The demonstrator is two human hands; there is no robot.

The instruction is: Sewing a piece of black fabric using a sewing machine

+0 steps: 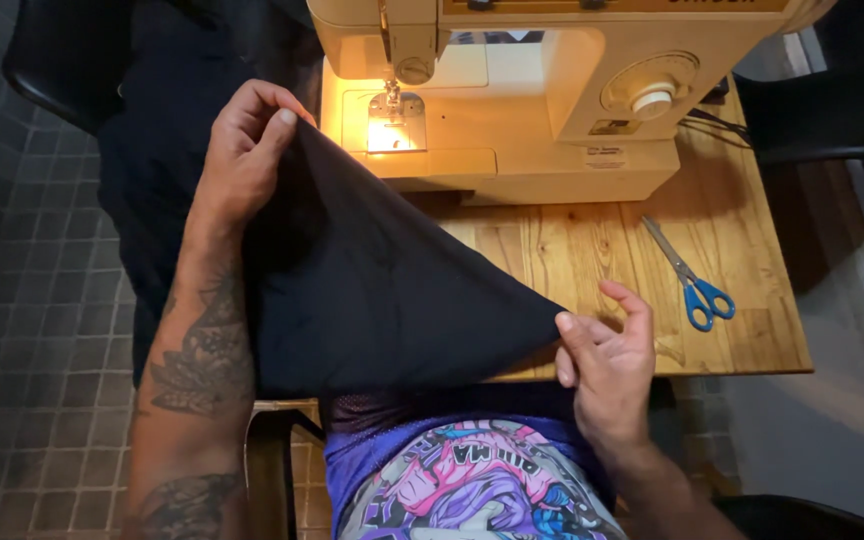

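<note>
Dark fabric (372, 280) was stretched between your two hands, spread over the near edge of the wooden surface (752, 330) and hanging toward your lap. Your left hand (242, 150) sat at about ten o'clock from the middle of the cloth, closed on its upper corner, with the thumb on top and the fingers curled underneath so the corner was pinched tight. Your right hand (607, 355) was at about four o'clock, gripping the opposite pointed corner between thumb and the first fingers; the other fingers were loosely spread and touched nothing else. The cloth ran taut along the line between both grips, and a further part of it fell over the surface's left edge toward the tiled floor (42, 330).

At twelve o'clock from the cloth stood a cream sewing machine (512, 110), its lamp lit over the needle plate (395, 122), just beyond your left hand and not touching it. Blue-handled scissors (690, 277) lay on the surface at two o'clock from your right hand, near it but apart, blades shut and pointing away from you. Below the cloth, at six o'clock, your purple mesh shirt (472, 480) with a bright print showed.
</note>
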